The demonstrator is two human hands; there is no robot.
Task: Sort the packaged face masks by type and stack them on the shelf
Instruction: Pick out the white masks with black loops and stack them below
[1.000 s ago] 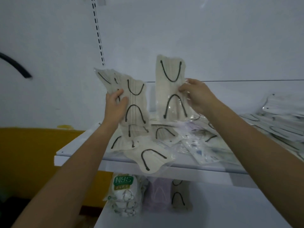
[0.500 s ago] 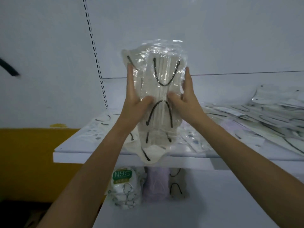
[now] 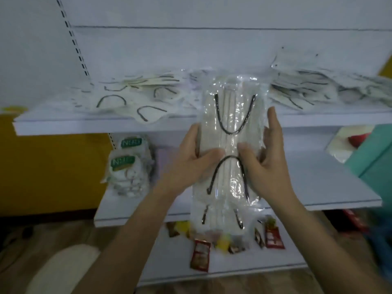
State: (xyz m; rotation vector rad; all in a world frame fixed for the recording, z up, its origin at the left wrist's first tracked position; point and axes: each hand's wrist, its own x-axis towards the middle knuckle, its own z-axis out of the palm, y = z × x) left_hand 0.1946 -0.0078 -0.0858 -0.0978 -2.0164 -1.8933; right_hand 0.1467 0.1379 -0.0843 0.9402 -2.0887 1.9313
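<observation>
Two bare hands hold a bundle of packaged masks (image 3: 231, 124) upright in front of white shelving. The left hand (image 3: 191, 158) and the right hand (image 3: 267, 153) each close a firm grip on one long edge of the bundle, with thumbs pressed across the front and fingers wrapped behind. The bundle is several cream masks with black ear loops in clear wrappers, squared together, held in the air and touching no shelf.

The sorting looks partly done. To the left of the grip, at about its level, N95 packs (image 3: 127, 162) stand together on the middle shelf (image 3: 318, 187), apparently already grouped. Above and beyond the grip, the upper shelf (image 3: 63, 126) carries loose masks (image 3: 131, 98) scattered to the left and a flatter pile (image 3: 307, 90) to the right. Neither is neatly stacked, so much seems left to do.

To the right of the grip, a teal box (image 3: 373, 158) bounds the middle shelf on that side. Below the grip, colourful sachets (image 3: 200, 257) lie on the lowest shelf. The scattered masks crowd the upper shelf and would likely get in the way of stacking there.
</observation>
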